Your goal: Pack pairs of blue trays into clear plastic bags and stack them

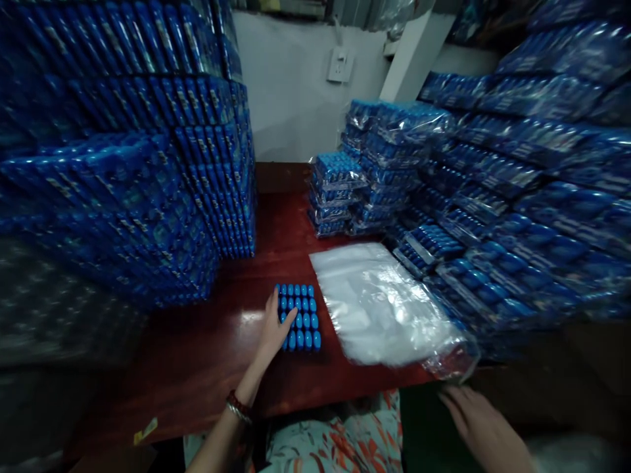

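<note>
A compact block of small blue-capped items point(306, 321) stands in rows on the red-brown table. My left hand point(274, 326) is at its left side, thumb over the caps and fingers along the outer edge, closed around that side. To the right lies a pile of clear plastic bags point(379, 302), its near right corner hanging toward the table edge. Just below that corner is my right hand point(486, 424), blurred, with its fingers bent; whether they pinch the plastic is not clear.
Tall stacks of blue packs point(197, 164) rise on the left. Film-wrapped packs point(338, 190) stand at the back, and more wrapped stacks point(532, 197) crowd the right. A wall socket point(340, 66) is behind. A small yellowish scrap point(146, 430) lies at the front left edge.
</note>
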Demonstrator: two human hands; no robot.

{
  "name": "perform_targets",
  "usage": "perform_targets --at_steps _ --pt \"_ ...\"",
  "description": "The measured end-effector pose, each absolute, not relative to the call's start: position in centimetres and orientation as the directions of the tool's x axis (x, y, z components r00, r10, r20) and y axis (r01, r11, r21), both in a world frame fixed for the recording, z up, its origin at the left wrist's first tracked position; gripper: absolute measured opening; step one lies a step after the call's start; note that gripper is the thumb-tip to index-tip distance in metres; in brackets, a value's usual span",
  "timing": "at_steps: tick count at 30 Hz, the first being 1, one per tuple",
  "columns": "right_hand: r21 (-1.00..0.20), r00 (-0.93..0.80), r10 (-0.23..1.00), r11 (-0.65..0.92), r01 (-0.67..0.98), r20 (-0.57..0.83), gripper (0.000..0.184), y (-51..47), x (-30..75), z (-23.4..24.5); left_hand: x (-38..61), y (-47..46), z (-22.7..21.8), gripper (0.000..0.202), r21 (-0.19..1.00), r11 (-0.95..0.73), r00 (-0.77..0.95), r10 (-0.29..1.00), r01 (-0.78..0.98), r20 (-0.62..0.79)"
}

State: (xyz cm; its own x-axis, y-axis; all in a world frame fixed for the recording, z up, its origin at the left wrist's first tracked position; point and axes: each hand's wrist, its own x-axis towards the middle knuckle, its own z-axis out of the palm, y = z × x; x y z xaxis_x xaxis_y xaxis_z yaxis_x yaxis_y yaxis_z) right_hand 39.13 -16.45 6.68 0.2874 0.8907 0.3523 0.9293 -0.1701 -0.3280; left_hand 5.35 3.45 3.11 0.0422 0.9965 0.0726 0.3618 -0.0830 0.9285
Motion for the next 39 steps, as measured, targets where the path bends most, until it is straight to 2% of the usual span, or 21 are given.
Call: perform_targets --at_steps 2,4,6,8,10,12,15,17,18,20,22,23,24,26,28,29,31,34,36,38,39 --pt "-0.37 0.129 0.947 -0.012 0.929 0.293 0.03 -11.6 39.4 6.5 5.4 3.1 4.0 0.064 0.894 -0.125 -0.014 0.989 0.43 0.144" --pt "-0.38 0.035 0.972 0.057 0.923 0.23 0.035 -6.8 38.8 5.9 5.0 2.5 5.0 0.056 0.86 -0.181 -0.067 0.968 0.477 0.241" --pt "-0.341 0.03 0.981 0.038 0.939 0.193 0.041 -2.8 38.1 5.1 4.3 1.7 5.9 0.048 0.843 -0.234 -0.103 0.941 0.485 0.321" --pt "-0.329 0.043 0.98 0.024 0.944 0.194 0.036 0.0 37.4 4.1 3.5 0.9 6.4 0.041 0.848 -0.264 -0.128 0.925 0.459 0.358" --pt "-0.389 0.041 0.976 0.046 0.92 0.212 0.028 1.6 37.1 3.5 2.7 0.2 6.5 0.035 0.862 -0.278 -0.144 0.919 0.424 0.367" --pt "-0.482 0.054 0.974 0.06 0.874 0.219 0.031 2.5 37.1 3.4 2.2 -0.3 6.8 0.03 0.864 -0.29 -0.144 0.915 0.411 0.376" --pt "-0.559 0.09 0.974 0.042 0.828 0.206 0.037 3.4 37.3 4.5 3.1 -0.4 7.8 0.027 0.824 -0.361 -0.046 0.906 0.436 0.422" --pt "-0.561 0.081 0.977 0.044 0.827 0.196 0.039 4.0 37.4 6.1 5.0 -0.2 8.9 0.032 0.751 -0.456 0.127 0.882 0.478 0.454" --pt "-0.541 0.064 0.979 0.051 0.839 0.192 0.038 4.3 37.3 7.2 6.3 0.0 9.4 0.039 0.693 -0.51 0.231 0.857 0.51 0.461" --pt "-0.44 0.008 0.984 0.072 0.895 0.178 0.036 4.8 36.8 9.6 9.4 0.6 10.5 0.066 0.546 -0.602 0.401 0.797 0.583 0.451" --pt "-0.281 -0.082 0.986 0.121 0.952 0.146 0.033 5.0 36.0 12.2 12.7 1.7 11.5 0.099 0.406 -0.64 0.476 0.763 0.652 0.437" --pt "-0.206 -0.131 0.984 0.155 0.966 0.122 0.032 5.1 35.6 13.4 14.2 2.4 12.1 0.108 0.356 -0.644 0.489 0.756 0.678 0.436" --pt "-0.15 -0.176 0.98 0.189 0.97 0.097 0.032 5.0 35.2 14.6 15.5 3.2 12.7 0.109 0.318 -0.655 0.508 0.743 0.685 0.435" --pt "-0.089 -0.241 0.97 0.243 0.966 0.032 0.034 4.5 34.8 16.7 17.3 5.1 14.0 0.085 0.283 -0.723 0.605 0.686 0.63 0.405" --pt "-0.097 -0.245 0.969 0.244 0.965 -0.004 0.039 3.5 35.0 18.3 18.0 7.2 15.4 0.043 0.346 -0.78 0.712 0.621 0.522 0.327" --pt "-0.121 -0.23 0.973 0.23 0.966 0.014 0.04 2.9 35.1 19.0 18.0 8.3 15.9 0.028 0.413 -0.779 0.743 0.604 0.472 0.288" --pt "-0.16 -0.21 0.97 0.228 0.961 0.119 0.042 1.6 35.2 19.8 17.7 10.1 16.9 0.024 0.542 -0.727 0.752 0.614 0.422 0.239" --pt "-0.095 -0.206 0.921 0.25 0.964 0.33 0.049 1.0 34.2 19.9 16.7 12.3 17.8 0.023 0.656 -0.667 0.761 0.613 0.354 0.213" --pt "-0.088 -0.177 0.892 0.233 0.969 0.415 0.034 1.9 32.9 19.7 15.8 13.0 18.3 0.015 0.72 -0.613 0.765 0.618 0.325 0.181" --pt "-0.205 -0.144 0.888 0.254 0.945 0.437 0.03 3.3 31.5 19.7 14.6 13.3 19.0 0.007 0.756 -0.561 0.727 0.665 0.338 0.169" --pt "-0.281 -0.14 0.889 0.282 0.917 0.436 0.029 4.0 30.7 19.8 13.9 13.2 19.4 0.01 0.754 -0.551 0.693 0.698 0.358 0.18"
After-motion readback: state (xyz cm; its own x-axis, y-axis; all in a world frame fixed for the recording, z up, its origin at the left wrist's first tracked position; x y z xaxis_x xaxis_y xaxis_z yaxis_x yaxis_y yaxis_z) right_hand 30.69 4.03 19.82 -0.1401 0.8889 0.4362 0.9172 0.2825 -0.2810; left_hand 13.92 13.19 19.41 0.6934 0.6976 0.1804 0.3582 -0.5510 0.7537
